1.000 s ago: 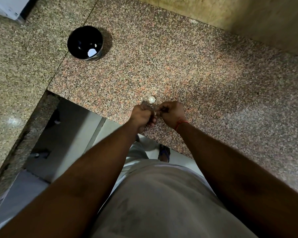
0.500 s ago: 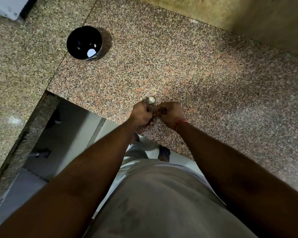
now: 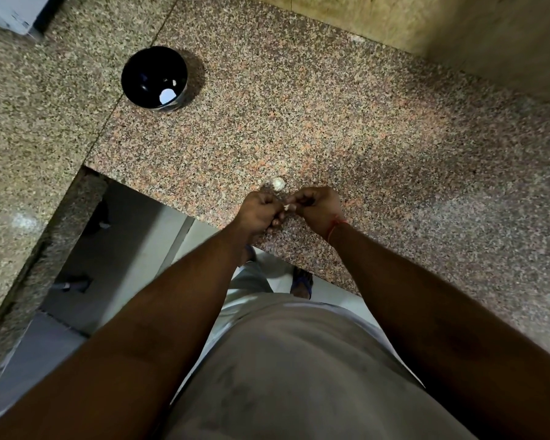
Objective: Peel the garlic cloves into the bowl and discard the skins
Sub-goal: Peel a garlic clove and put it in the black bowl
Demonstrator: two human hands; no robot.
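Observation:
Near the counter's front edge my left hand and my right hand meet, fingers curled, and pinch a small pale garlic clove between them; only a sliver of it shows. Just beyond my hands a white piece of garlic lies on the granite. The black bowl stands far to the back left, with a white peeled clove inside it.
The speckled granite counter runs right and back to a yellowish wall. A second slab joins it at the left. A white appliance corner sits at the top left. Below the counter edge is floor.
Both hands stay together at the same spot by the counter edge, with small finger movements on the clove. The bowl and the loose garlic piece have not moved.

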